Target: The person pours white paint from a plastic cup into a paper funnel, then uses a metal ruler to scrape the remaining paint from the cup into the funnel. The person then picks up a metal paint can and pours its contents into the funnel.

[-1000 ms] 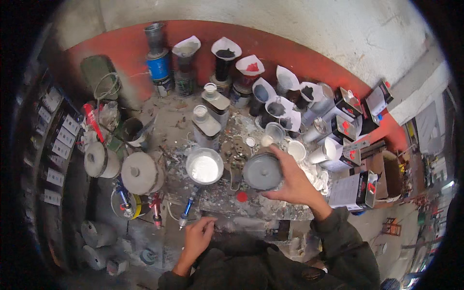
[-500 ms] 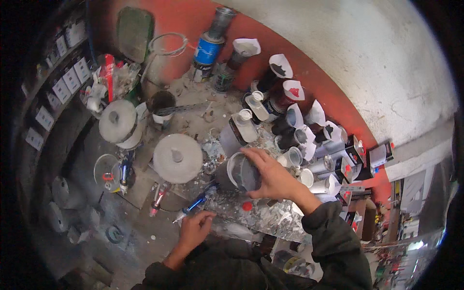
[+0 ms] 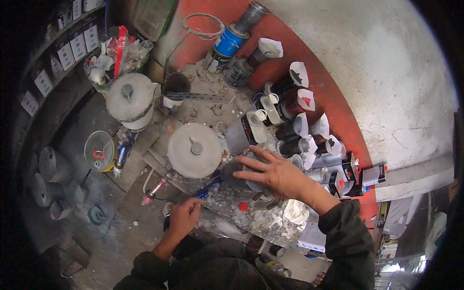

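Note:
My right hand (image 3: 278,175) reaches over the bench, its fingers spread across the top of a dark grey plastic cup (image 3: 234,176). The palm and fingers hide part of that cup, and they do not wrap round it. My left hand (image 3: 183,217) is held low near the bench's front edge with its fingers curled; anything inside them is hidden. Just beyond its fingertips lies a blue spray gun (image 3: 210,188). A round white lid (image 3: 194,151) with a knob stands left of the cup. Close to my right hand is a red cap (image 3: 243,206).
Metal solvent cans (image 3: 237,135) and dark cups with paper filters (image 3: 298,75) line the red wall. A second lidded bucket (image 3: 129,101), a perforated metal strip (image 3: 205,97), a red-handled spray gun (image 3: 157,188) and crumpled paper (image 3: 296,212) surround the work area.
My right hand has loosened from its grip on the cup, and its fingers are now spread over it. My left hand stays curled near the blue spray gun. The view has shifted.

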`<action>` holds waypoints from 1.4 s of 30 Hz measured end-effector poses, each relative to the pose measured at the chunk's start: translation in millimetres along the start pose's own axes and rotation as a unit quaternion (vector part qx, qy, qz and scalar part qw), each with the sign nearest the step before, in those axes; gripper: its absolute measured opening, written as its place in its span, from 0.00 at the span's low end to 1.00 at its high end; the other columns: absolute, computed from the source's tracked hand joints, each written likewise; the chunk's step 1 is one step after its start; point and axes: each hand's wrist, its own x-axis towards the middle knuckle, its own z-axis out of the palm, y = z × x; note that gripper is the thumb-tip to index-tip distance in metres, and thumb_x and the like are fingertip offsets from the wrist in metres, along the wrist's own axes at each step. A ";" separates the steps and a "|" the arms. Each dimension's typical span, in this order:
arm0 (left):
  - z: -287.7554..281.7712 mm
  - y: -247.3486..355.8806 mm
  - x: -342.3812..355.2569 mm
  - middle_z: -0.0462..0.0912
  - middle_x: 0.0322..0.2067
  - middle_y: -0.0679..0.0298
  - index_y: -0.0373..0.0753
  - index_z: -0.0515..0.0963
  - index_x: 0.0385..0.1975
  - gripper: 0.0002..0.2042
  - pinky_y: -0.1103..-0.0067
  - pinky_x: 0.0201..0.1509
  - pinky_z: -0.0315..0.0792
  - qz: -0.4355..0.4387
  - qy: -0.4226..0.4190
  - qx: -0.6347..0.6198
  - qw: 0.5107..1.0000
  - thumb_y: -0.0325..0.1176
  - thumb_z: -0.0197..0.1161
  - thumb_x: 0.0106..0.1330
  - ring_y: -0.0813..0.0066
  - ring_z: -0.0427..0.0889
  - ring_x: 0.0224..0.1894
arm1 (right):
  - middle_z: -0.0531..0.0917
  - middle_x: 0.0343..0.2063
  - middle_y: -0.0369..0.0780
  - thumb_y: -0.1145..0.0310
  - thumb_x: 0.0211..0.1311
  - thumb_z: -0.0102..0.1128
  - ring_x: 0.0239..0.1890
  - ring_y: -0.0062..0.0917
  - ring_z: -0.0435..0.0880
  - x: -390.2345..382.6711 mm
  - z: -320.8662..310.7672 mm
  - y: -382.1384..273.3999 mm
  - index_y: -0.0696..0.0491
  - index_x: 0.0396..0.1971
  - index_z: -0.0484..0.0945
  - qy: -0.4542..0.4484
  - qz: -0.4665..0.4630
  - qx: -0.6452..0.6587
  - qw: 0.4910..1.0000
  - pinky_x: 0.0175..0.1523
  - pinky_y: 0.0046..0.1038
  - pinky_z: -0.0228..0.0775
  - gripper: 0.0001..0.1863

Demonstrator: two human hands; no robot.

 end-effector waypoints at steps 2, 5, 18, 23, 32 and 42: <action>8.9 -13.5 8.3 0.84 0.33 0.58 0.39 0.82 0.48 0.13 0.71 0.39 0.77 0.085 0.061 0.040 0.994 0.30 0.69 0.65 0.66 0.85 0.35 | 0.57 0.78 0.38 0.74 0.52 0.64 0.76 0.50 0.57 -0.7 -0.4 -0.3 0.33 0.74 0.63 -0.005 -0.016 -0.033 0.999 0.77 0.45 0.59 0.46; 12.7 -16.9 19.7 0.82 0.46 0.54 0.39 0.78 0.54 0.22 0.65 0.52 0.75 0.128 0.062 0.122 0.982 0.33 0.73 0.60 0.56 0.81 0.49 | 0.55 0.78 0.40 0.73 0.54 0.64 0.77 0.53 0.56 -4.1 1.3 -1.4 0.31 0.76 0.59 0.010 -0.005 -0.064 0.998 0.77 0.45 0.59 0.47; 32.4 -43.1 41.3 0.82 0.49 0.51 0.40 0.77 0.55 0.24 0.61 0.58 0.74 0.086 0.011 0.095 0.992 0.32 0.74 0.57 0.49 0.79 0.53 | 0.61 0.74 0.49 0.57 0.43 0.81 0.66 0.54 0.73 -0.2 3.0 6.3 0.40 0.76 0.57 -0.003 0.018 0.013 1.000 0.60 0.47 0.78 0.58; 43.7 -57.2 54.7 0.84 0.47 0.53 0.41 0.76 0.55 0.24 0.61 0.55 0.76 0.108 0.013 0.073 0.991 0.31 0.73 0.57 0.48 0.82 0.51 | 0.68 0.69 0.53 0.42 0.45 0.78 0.51 0.56 0.83 22.1 -6.0 -22.4 0.47 0.77 0.54 -0.094 0.310 0.073 0.943 0.51 0.45 0.81 0.61; 63.2 -61.6 81.5 0.86 0.42 0.50 0.39 0.73 0.50 0.18 0.64 0.47 0.78 0.102 -0.022 0.035 0.994 0.35 0.73 0.65 0.49 0.87 0.47 | 0.64 0.70 0.53 0.44 0.45 0.77 0.68 0.53 0.67 7.6 42.4 3.4 0.52 0.77 0.50 0.145 0.126 0.210 0.959 0.69 0.48 0.65 0.63; -2.6 -14.6 50.3 0.89 0.38 0.53 0.39 0.77 0.50 0.20 0.69 0.45 0.79 0.102 -0.136 0.062 0.984 0.37 0.75 0.60 0.58 0.89 0.40 | 0.62 0.71 0.56 0.52 0.34 0.81 0.69 0.54 0.65 -13.0 18.3 -46.7 0.52 0.76 0.54 0.243 0.011 0.226 0.943 0.73 0.50 0.59 0.65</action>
